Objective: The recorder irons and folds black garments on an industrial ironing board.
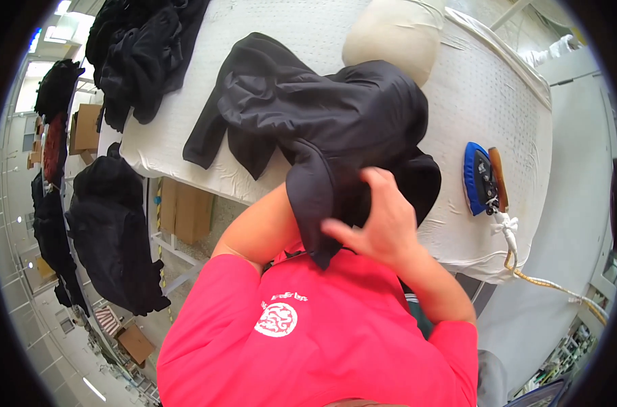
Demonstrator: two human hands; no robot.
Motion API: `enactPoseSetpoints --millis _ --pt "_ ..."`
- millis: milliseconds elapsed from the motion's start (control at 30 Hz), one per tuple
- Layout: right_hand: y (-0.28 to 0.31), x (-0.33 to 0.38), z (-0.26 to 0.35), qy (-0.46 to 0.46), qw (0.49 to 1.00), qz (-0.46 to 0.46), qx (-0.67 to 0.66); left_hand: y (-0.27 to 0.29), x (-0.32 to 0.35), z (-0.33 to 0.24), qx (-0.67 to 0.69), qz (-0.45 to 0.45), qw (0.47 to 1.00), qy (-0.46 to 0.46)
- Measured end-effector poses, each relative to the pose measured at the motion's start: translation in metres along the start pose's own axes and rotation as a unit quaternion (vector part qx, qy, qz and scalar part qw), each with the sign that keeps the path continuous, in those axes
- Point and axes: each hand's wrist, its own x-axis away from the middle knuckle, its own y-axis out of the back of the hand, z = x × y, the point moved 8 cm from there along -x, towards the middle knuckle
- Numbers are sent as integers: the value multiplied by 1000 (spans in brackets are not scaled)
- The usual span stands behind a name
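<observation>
A black, slightly shiny jacket-like garment point(349, 125) lies bunched on the white padded ironing table point(471, 129). One sleeve stretches to the left, and a flap hangs over the near edge against my red shirt. My left forearm point(261, 227) passes beneath that flap, so the garment hides my left hand. Close over the near part of the garment is my right hand point(386, 224), thumb and fingers apart, with nothing seen in its grasp. Slight blur leaves it uncertain whether its fingertips touch the cloth.
An iron point(483, 180) with a blue cover and wooden handle rests at the right, its hose running off the table. A cream padded form point(393, 37) stands at the far side. Black garments point(142, 57) are heaped far left; more dark garments point(111, 230) hang beside the table.
</observation>
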Motion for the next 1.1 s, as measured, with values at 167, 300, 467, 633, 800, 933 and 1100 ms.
enactPoseSetpoints --millis 167,300,467,633,800,933,1100 --pt "-33 -12 -23 71 996 35 35 4 -14 36 -125 -17 990 -70" --pt "6 -8 -33 51 988 -11 -142 -13 3 44 -235 -43 965 -113" --pt "173 18 -74 -60 938 -235 -247 50 35 140 293 -113 825 469" --pt "255 64 -82 7 896 -312 -317 145 -27 27 123 -217 967 60" --pt "255 45 -69 -83 872 -352 -329 71 38 -32 -65 -30 986 -152" --pt "261 50 -93 -92 855 -304 -409 36 44 -26 -77 -13 994 -74" --pt "262 47 -84 -14 889 -100 -447 35 -28 -14 -153 -56 981 -107"
